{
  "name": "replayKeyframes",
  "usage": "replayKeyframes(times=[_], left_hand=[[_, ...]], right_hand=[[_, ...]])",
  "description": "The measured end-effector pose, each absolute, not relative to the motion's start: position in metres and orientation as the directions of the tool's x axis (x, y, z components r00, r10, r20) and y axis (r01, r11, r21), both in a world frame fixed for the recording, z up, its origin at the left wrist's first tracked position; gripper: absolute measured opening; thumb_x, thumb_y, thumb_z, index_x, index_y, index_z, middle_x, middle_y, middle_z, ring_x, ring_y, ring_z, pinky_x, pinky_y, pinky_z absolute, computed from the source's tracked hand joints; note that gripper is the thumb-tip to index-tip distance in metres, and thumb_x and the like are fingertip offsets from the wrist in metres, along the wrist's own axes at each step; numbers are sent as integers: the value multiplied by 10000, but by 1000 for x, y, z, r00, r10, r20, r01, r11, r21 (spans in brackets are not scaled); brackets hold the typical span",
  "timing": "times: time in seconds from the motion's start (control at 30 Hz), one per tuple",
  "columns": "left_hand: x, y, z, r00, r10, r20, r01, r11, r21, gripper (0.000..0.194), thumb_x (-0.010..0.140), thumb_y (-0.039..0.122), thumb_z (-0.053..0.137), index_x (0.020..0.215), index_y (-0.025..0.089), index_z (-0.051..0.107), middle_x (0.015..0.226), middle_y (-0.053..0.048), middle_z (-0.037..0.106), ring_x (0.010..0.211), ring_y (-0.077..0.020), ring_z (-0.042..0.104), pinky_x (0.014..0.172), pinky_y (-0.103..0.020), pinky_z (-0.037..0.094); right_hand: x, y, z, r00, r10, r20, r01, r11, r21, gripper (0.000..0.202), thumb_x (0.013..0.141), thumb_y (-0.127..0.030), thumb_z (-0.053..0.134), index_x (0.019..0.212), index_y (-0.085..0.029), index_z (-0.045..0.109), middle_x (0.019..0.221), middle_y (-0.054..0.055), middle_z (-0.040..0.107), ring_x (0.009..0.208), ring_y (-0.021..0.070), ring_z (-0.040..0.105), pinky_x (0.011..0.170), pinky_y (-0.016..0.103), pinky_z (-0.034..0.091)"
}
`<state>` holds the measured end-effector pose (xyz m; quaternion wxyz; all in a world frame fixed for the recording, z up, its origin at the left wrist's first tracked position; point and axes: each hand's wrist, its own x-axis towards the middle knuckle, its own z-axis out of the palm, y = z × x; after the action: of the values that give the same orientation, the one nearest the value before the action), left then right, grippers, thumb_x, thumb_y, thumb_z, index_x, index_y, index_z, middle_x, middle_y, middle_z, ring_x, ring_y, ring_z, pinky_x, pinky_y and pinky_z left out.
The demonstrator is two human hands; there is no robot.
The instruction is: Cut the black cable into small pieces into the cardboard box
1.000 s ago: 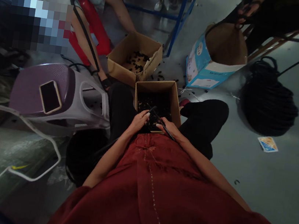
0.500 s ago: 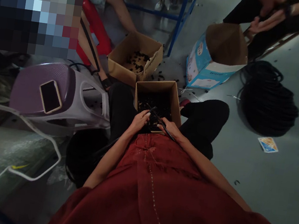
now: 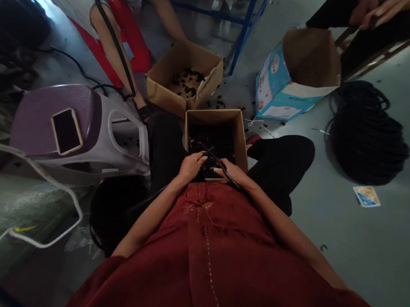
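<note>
Over the near cardboard box point(image 3: 244, 141) between my knees, my left hand point(image 3: 191, 167) is closed on a black rubber strip point(image 3: 211, 151). The strip appears to run back under my left forearm toward a black coil point(image 3: 116, 212) beside my left leg. My right hand point(image 3: 233, 172) is wrapped round dark scissors point(image 3: 232, 180), whose handle sticks out behind the palm. Their thin blades point left and meet or cross the strip near my left fingertips; I cannot tell whether they are parted. Many small black pieces point(image 3: 202, 135) lie in the box.
Ahead stands another cardboard box point(image 3: 165, 94) with black pieces, a person's arm point(image 3: 167, 13) reaching to it. A blue-white carton point(image 3: 288, 101) and black coil point(image 3: 369, 136) are at right. A purple stool point(image 3: 30, 119) bearing a phone point(image 3: 66, 131) stands left.
My hands stay over the box, with the blades and strip shifted slightly against each other. The person at left has leaned out of view, and the hands at upper right have moved up.
</note>
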<state>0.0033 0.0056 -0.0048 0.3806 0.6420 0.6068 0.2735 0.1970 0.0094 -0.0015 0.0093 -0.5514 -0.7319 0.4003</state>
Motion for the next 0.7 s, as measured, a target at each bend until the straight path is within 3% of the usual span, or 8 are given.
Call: replayKeyframes(times=[0.23,0.47,0.7], left_hand=[[2,4,-3,120,989,-89,656,-11,755,360,888,333,411,1149,181,607,1081,-81,648,971,-187,585,873,-281,415],[5,3,-3,127,988,-93,579,2,816,341,874,312,434,1128,171,613,1078,-79,640,988,-175,573,875,-269,413],[5,3,-7,121,981,-151,540,62,840,336,883,278,396,1100,149,618,943,-74,658,873,-160,583,770,-252,435]], right_hand=[[192,6,2,-380,834,-399,812,94,-576,424,841,-475,451,1153,-191,488,989,93,638,876,217,597,695,260,405],[199,1,-4,-336,852,-403,827,61,-560,393,826,-492,458,1107,-224,522,845,57,658,796,221,614,633,247,390],[200,0,-9,-310,866,-392,830,45,-556,392,823,-511,454,1084,-232,544,789,46,654,749,208,611,605,233,372]])
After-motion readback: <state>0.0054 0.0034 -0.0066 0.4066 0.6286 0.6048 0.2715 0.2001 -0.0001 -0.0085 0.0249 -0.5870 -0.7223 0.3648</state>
